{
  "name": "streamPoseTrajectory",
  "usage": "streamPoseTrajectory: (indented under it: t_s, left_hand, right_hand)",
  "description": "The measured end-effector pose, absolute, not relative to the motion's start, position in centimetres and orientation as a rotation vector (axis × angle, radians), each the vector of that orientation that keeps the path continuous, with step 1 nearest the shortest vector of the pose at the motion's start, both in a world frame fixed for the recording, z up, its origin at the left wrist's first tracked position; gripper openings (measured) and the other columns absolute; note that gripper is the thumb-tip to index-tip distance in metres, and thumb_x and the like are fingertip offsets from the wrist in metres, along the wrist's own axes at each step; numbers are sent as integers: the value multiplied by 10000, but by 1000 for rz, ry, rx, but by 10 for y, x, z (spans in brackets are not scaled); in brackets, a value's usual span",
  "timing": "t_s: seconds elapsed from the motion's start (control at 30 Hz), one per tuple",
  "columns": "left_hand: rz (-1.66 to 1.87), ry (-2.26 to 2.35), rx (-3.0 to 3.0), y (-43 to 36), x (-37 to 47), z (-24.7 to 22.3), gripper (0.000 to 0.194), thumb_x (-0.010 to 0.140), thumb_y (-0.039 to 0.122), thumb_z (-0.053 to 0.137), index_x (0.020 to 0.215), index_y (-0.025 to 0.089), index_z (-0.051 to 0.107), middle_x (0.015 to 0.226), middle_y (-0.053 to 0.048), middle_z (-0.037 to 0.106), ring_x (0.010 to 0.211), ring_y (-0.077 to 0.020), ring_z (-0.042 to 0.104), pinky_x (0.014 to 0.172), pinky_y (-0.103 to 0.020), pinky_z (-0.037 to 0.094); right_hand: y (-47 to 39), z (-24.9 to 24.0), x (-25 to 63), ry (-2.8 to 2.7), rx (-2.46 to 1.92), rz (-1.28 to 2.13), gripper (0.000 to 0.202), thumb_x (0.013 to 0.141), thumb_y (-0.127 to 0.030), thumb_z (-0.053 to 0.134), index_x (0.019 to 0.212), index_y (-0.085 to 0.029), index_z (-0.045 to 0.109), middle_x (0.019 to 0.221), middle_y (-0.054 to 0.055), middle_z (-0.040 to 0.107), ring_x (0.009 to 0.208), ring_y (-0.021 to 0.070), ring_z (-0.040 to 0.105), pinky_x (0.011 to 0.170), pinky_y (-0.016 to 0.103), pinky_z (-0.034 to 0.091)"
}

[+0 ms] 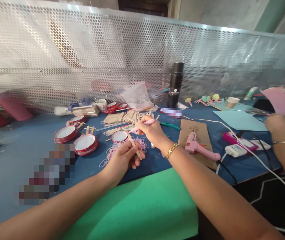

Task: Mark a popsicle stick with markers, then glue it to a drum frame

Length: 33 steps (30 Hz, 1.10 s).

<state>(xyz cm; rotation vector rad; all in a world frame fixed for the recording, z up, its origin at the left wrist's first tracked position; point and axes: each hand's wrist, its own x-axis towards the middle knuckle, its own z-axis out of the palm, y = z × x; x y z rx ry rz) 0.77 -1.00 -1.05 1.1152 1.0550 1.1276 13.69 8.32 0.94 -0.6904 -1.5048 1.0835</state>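
In the head view, the left hand (123,155) has its thumb and fingers closed on a flat wooden stick (132,142). The stick crosses the fingers at a slant, its upper end jutting free of the thumb toward 11 o'clock and its lower end toward 5 o'clock along the curled fingers. At 1 o'clock from there, the right hand (156,133) grips a pink pen (149,122) between thumb and fingers, the tip aimed toward 8 o'clock, close to the stick's upper end; whether they touch cannot be told.

From the left hand, loose rubber bands (110,153) spread at 10 o'clock, a red-rimmed disc (119,136) lies near at 12, more wooden sticks (114,117) are heaped farther off at 12, and a green sheet (142,206) is at 5. From the right hand, a black bottle (175,88) stands at 1 o'clock and a pink glue gun (194,146) rests on cardboard (207,133) toward 4. Well apart at 3, a co-worker's hand (279,127) is by a pink sheet (279,100).
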Motion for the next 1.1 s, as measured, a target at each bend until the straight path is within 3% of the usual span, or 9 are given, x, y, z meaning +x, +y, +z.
streamPoseTrajectory:
  t_s: [1.1]
  left_hand:
    - [1120,1059,1133,-10,7,-10,228,862,397,687,848,183,609,711,-1,709,456,-77,525,399,-189,371]
  right_hand:
    - [81,11,136,-1492,-688,1070,209,803,-243,608,615,-213,521,558,-41,593,538,110,523,579,249,433]
